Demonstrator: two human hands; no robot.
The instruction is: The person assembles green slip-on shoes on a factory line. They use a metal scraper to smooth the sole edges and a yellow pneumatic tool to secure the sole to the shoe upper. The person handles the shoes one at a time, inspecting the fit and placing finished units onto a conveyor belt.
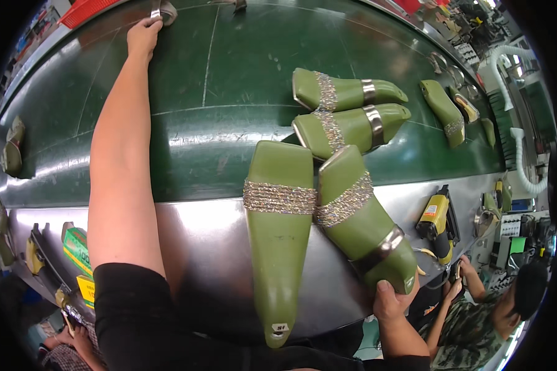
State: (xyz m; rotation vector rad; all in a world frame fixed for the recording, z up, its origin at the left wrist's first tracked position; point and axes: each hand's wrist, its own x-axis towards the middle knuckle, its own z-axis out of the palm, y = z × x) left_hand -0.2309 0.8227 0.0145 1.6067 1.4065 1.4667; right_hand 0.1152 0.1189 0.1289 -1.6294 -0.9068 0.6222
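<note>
My left arm reaches across to the far left, where my left hand is closed on a silvery strap piece; its far end is cut by the picture's edge. At the near right, my right hand grips the toe of a green shoe last that wears a glittery band and a metallic strap. Beside it stretches another green last, with a wide glittery band and no metallic strap. Two more strapped lasts lie on the green surface beyond.
A green work surface runs behind a steel ledge. A yellow-black power tool lies right; a green box sits left. More lasts rest at the far right. Co-workers are at both sides.
</note>
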